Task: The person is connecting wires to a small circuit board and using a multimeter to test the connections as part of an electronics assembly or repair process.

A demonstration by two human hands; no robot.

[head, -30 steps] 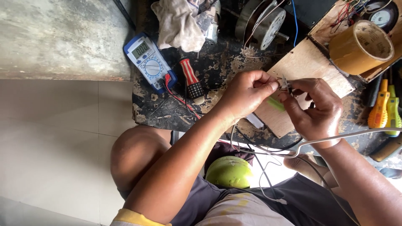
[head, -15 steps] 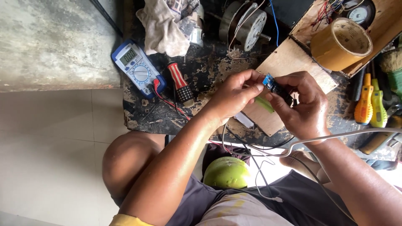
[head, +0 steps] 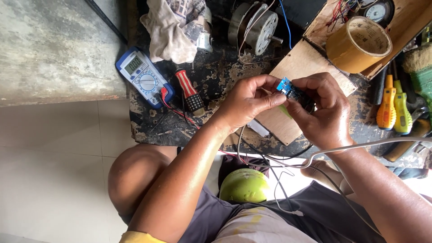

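A small blue circuit board (head: 285, 86) with a dark part attached is pinched between both my hands above a worn black workbench (head: 211, 81). My left hand (head: 247, 101) grips its left end with thumb and fingers. From the right, my right hand (head: 321, 112) wraps the dark end. Thin wires (head: 270, 157) trail from under my hands down toward my lap.
A blue multimeter (head: 143, 76) with red lead, a red-handled screwdriver (head: 189, 92), a rag (head: 173, 29), an electric motor (head: 256, 24), a plywood piece (head: 306, 67), a roll of brown tape (head: 357, 45) and orange and yellow-green screwdrivers (head: 393, 105) lie around. A green round object (head: 245, 185) sits in my lap.
The small blue board has come into clear view between my fingers, and both hands have shifted slightly while turning it. The view has drifted a little.
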